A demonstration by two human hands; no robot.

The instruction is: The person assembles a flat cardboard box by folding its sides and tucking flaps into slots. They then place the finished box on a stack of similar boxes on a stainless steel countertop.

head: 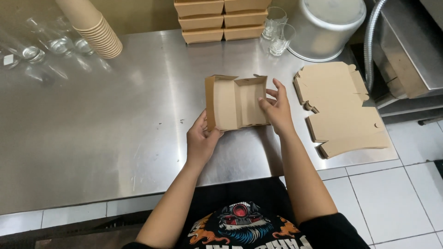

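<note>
A brown cardboard food box (233, 101), partly folded with its lid open, is held above the steel counter (115, 120). My left hand (200, 138) grips its lower left corner from below. At the right side wall, my right hand (277, 108) presses with the fingers against the inside of the box. A stack of flat, unfolded box blanks (339, 108) lies on the counter just right of my right hand.
Folded brown boxes (221, 18) are stacked at the back edge. Two drinking glasses (277, 30) and a large white lidded pot (325, 25) stand beside them. A stack of paper cups (94, 25) and more glasses (32, 44) lie at the back left. The counter's front edge meets white tiles.
</note>
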